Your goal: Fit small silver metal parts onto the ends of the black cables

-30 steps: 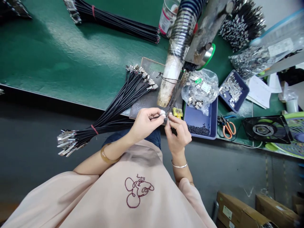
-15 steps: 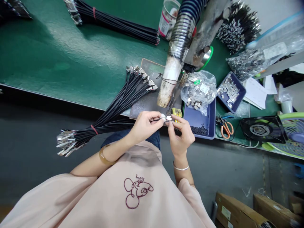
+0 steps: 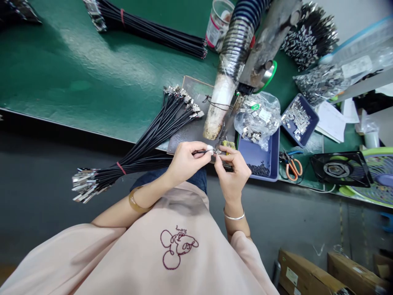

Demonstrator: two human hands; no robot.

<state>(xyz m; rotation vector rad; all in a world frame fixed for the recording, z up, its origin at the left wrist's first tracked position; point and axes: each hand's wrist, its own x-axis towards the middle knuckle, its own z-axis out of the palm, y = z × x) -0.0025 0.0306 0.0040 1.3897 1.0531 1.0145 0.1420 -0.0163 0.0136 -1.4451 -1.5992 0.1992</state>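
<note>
My left hand [image 3: 186,162] is closed in a pinch on a thin black cable [image 3: 199,152], close to its end. White material covers a fingertip of that hand. Opposite it, my right hand [image 3: 233,169] pinches a small silvery metal connector [image 3: 216,151] at the cable's end; fingers partly hide it. Just above the hands sit the soldering iron's metal rod [image 3: 229,123] and a yellow sponge-like block [image 3: 228,144]. Left of them, a red-banded bundle of black cables [image 3: 144,141] with metal connectors lies across the bench edge.
A fume hose [image 3: 219,92] hangs over the bench. To the right are a blue tray [image 3: 273,164] with a bag of connectors [image 3: 260,116], a smaller tray [image 3: 312,119], orange-handled pliers [image 3: 294,169] and a black fan [image 3: 340,168]. Another cable bundle [image 3: 156,32] lies behind.
My right hand has shifted slightly left, toward my left hand. The connector, bright and flat-looking before, is now more covered by the fingers.
</note>
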